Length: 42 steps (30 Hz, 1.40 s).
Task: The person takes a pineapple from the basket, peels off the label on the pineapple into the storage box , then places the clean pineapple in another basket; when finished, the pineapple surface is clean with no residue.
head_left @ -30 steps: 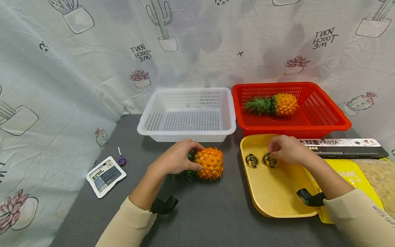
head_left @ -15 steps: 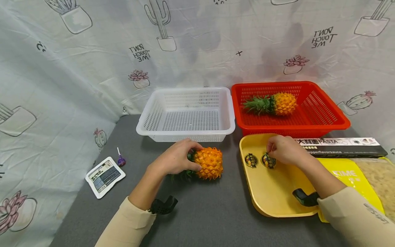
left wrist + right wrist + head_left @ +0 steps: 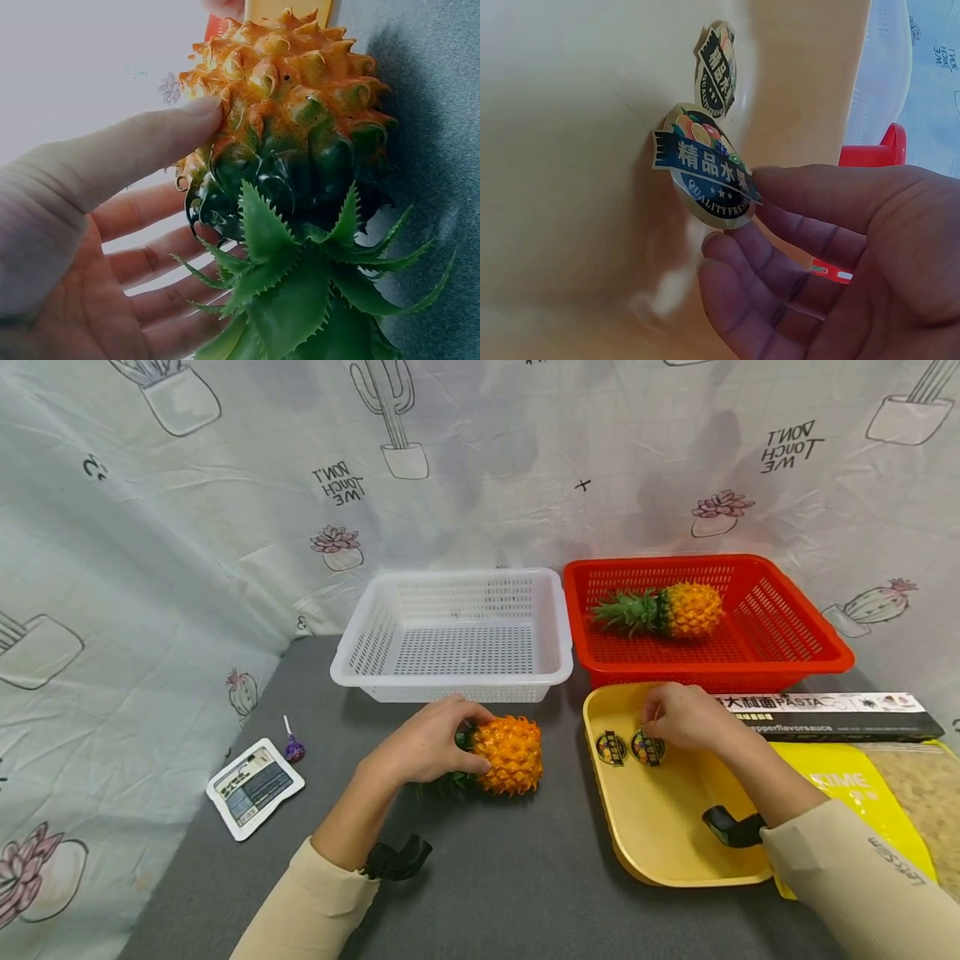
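Note:
My left hand (image 3: 431, 747) holds an orange pineapple (image 3: 513, 756) lying on its side on the grey table. In the left wrist view, the thumb presses the spiky fruit (image 3: 285, 82) just above its green leaves (image 3: 292, 292), and the other fingers reach round behind it. Over the yellow tray (image 3: 660, 843), my right hand (image 3: 690, 718) pinches the edge of a round fruit label sticker (image 3: 709, 169) between thumb and fingers. This sticker is tilted up from the tray's surface in the right wrist view. A second, similar sticker (image 3: 611, 748) lies beside it in the tray.
Behind the hands stand a white basket (image 3: 453, 681) and a red basket (image 3: 720, 672), the red one with another pineapple (image 3: 690, 610) in it. A pasta box (image 3: 840, 727) and yellow bag (image 3: 855, 785) lie at right. At left are a white label pack (image 3: 255, 789) and lollipop (image 3: 295, 748).
The right hand has shifted slightly left, and the pinched sticker has moved a little with it toward the second one. The left hand and its pineapple stay in place.

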Tool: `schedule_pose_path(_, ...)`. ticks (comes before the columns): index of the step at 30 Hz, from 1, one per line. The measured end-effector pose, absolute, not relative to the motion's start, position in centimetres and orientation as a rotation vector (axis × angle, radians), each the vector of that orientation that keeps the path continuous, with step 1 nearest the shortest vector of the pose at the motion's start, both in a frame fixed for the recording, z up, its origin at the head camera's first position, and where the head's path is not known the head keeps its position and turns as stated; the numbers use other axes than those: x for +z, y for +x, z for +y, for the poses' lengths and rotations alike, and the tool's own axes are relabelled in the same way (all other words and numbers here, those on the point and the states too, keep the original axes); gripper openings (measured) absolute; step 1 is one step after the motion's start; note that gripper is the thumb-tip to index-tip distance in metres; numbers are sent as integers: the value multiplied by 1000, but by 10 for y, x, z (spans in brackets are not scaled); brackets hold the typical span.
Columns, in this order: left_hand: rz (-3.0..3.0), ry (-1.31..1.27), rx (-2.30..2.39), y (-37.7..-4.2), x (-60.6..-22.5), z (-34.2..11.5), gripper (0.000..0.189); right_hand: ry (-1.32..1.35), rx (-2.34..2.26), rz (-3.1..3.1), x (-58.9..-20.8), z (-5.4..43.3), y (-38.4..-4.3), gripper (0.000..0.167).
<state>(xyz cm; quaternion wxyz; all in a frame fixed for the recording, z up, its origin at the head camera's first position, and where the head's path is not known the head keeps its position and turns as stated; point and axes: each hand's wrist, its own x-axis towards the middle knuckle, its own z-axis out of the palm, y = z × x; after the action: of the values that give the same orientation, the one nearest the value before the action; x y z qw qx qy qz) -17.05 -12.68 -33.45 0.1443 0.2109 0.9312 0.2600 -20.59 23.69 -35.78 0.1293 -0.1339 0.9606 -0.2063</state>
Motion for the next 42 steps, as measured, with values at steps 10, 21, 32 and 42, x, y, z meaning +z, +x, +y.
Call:
schedule_pose_path(10,2687,623,754,-171,-334,-126,59,-332,-601,2757,-355,237,-206,10)
schedule_pose_path(21,2682,624,739,-172,-334,-127,59,-339,-611,2753,-352,239,-203,18)
schedule_pose_path(32,2679,623,742,-172,-333,-127,59,-396,-775,2653,-332,235,-194,33)
schedule_pose_path(42,2681,617,757,-172,-334,-129,59,-536,-909,2634,-315,206,-184,38)
